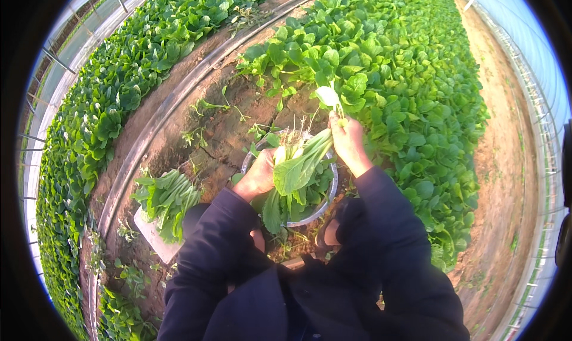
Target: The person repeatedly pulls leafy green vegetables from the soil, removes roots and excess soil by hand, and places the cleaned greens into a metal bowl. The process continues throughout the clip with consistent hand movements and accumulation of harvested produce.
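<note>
My left hand (261, 175) is closed around a bunch of leafy greens (292, 171), whose pale stems and thin roots show above the fist. Up and to the right, my right hand (347, 140) pinches the thin stems of a small leafy plant (328, 96) with a bright, sunlit leaf. The bunch hangs over a round basin (331, 192) with a pale rim, which stands between my feet and holds more green leaves. The fingertips of my right hand are partly hidden by stems.
A pile of greens (172, 202) lies on a pale flat board (156, 238) at the left. Dense leafy crops (402, 95) grow ahead and to the right. A hose-like strip (156, 122) curves along the soil at the left, and a dirt path (505, 162) runs at the right.
</note>
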A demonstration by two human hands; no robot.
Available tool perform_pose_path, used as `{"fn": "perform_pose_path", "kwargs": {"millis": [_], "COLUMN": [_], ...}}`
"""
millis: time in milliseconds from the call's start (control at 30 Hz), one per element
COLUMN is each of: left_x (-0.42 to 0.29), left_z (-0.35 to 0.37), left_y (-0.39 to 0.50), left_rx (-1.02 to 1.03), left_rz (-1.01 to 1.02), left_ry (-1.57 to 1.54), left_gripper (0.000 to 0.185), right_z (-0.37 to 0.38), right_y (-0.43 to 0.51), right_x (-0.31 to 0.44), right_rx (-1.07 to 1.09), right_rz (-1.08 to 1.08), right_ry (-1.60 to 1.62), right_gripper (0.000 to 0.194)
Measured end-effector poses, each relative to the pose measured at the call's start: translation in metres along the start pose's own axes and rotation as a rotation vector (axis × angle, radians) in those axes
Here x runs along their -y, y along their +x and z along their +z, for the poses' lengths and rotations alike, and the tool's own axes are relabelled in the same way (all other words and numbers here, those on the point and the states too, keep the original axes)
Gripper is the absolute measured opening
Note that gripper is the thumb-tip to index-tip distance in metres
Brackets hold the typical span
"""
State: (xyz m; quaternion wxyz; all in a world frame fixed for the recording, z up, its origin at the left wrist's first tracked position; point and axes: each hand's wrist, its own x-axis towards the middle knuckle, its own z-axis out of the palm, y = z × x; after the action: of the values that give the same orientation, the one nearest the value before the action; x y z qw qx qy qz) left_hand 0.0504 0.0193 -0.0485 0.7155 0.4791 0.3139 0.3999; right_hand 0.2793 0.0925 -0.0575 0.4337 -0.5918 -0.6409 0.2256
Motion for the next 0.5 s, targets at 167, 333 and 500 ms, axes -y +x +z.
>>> {"fn": "perform_pose_path", "kwargs": {"millis": [167, 333, 500], "left_x": [-0.005, -0.010, -0.013], "left_z": [-0.003, -0.026, -0.026], "left_y": [-0.015, -0.017, -0.020], "left_rx": [-0.112, -0.215, -0.222], "left_rz": [0.006, 0.056, 0.093], "left_ry": [0.210, 0.225, 0.035], "left_gripper": [0.024, 0.029, 0.029], "right_z": [-0.022, -0.026, -0.025], "right_y": [0.019, -0.006, -0.019], "right_x": [0.010, 0.007, 0.041], "right_rx": [-0.076, 0.741, 0.373], "right_rz": [0.466, 0.261, -0.061], "right_ry": [0.362, -0.739, -0.357], "right_gripper": [0.039, 0.063, 0.053]}}
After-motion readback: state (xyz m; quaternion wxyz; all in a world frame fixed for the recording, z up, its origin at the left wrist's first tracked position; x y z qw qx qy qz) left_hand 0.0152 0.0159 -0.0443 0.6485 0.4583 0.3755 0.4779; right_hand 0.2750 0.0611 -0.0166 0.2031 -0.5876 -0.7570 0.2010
